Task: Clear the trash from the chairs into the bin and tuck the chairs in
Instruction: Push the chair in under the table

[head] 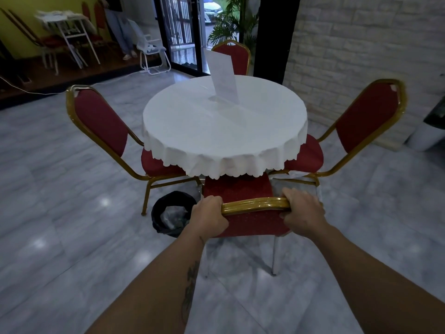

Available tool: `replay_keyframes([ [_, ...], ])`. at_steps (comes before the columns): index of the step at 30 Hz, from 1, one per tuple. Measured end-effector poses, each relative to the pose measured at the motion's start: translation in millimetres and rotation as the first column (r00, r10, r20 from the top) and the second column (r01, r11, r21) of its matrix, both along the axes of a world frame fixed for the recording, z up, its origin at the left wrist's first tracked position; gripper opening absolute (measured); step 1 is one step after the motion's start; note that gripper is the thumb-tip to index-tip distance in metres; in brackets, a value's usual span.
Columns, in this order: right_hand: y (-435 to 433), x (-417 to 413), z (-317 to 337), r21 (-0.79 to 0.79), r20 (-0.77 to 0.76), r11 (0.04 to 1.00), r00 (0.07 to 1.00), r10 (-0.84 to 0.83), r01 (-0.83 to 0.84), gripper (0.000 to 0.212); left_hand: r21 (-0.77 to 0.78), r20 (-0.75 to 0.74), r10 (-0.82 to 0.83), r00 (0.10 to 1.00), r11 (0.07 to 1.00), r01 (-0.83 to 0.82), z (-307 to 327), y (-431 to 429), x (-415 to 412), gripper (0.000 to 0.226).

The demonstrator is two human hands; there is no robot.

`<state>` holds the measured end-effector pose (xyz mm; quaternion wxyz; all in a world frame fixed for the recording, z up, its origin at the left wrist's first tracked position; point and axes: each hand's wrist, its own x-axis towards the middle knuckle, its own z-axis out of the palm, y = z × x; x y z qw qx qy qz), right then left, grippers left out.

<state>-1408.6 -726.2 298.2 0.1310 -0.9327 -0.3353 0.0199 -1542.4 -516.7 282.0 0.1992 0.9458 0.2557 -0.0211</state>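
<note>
gripping the chair (240, 189) rail, left hand (209, 216) and right hand (304, 212) curled tight; push straight, square under the table (224, 126).

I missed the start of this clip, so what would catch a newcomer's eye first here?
Dead centre stands the round table in its white cloth, ringed by red, gold-framed chairs. Nearest the camera, the left hand and right hand grip the top rail of the near chair. A black-lined bin sits on the floor to its left.
</note>
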Motion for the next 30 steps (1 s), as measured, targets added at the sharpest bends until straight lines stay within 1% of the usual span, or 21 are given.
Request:
replay_keyframes([
  [6,-2.1,0.5,2.9,-0.016,-0.034,1.0,0.999,-0.025,0.025,0.028,-0.004,-0.013,0.017,1.0,1.0,-0.017,-1.9,-3.4,4.1,0.021],
  [9,-2.7,2.7,4.1,-0.008,-0.027,1.0,0.999,-0.024,0.023,0.027,0.003,-0.019,0.013,1.0,1.0,-0.013,1.0,-5.0,5.8,0.021],
  [15,-4.8,-1.7,5.6,-0.038,-0.034,0.999,0.999,-0.037,0.036,0.028,-0.041,-0.067,-0.021,0.998,0.999,0.018,13.6,-9.9,0.9,0.026],
  [19,-4.2,-7.2,15.7,-0.127,-0.082,0.99,0.994,-0.079,0.068,0.025,-0.081,-0.073,-0.072,0.995,0.995,0.066,25.3,-10.3,-5.6,0.023],
  [20,-3.4,-9.3,19.0,-0.165,-0.092,0.983,0.991,-0.097,0.081,0.027,-0.096,-0.073,-0.088,0.993,0.992,0.081,27.4,-9.4,-8.2,0.022],
  [22,0.0,-18.3,30.1,-0.229,-0.109,0.967,0.984,-0.142,0.114,0.039,-0.135,-0.058,-0.134,0.989,0.983,0.125,32.6,-2.9,-12.3,0.023],
  [24,7.6,-26.8,41.0,-0.26,-0.149,0.958,0.976,-0.161,0.118,0.044,-0.196,-0.045,-0.168,0.985,0.968,0.156,37.6,5.8,-12.1,0.029],
  [26,17.7,-31.5,50.0,-0.217,-0.256,0.969,0.95,-0.176,0.121,0.044,-0.226,-0.036,-0.222,0.974,0.951,0.209,48.6,17.7,-9.9,0.037],
  [29,40.8,-47.5,63.8,-0.069,-0.43,0.979,0.88,-0.2,0.189,0.06,-0.191,-0.02,-0.335,0.942,0.926,0.325,66.2,43.3,-6.2,0.044],
  [30,47.1,-51.8,67.6,0.007,-0.457,0.977,0.87,-0.186,0.213,0.064,-0.184,-0.02,-0.341,0.94,0.925,0.332,74.3,46.0,-6.3,0.045],
])
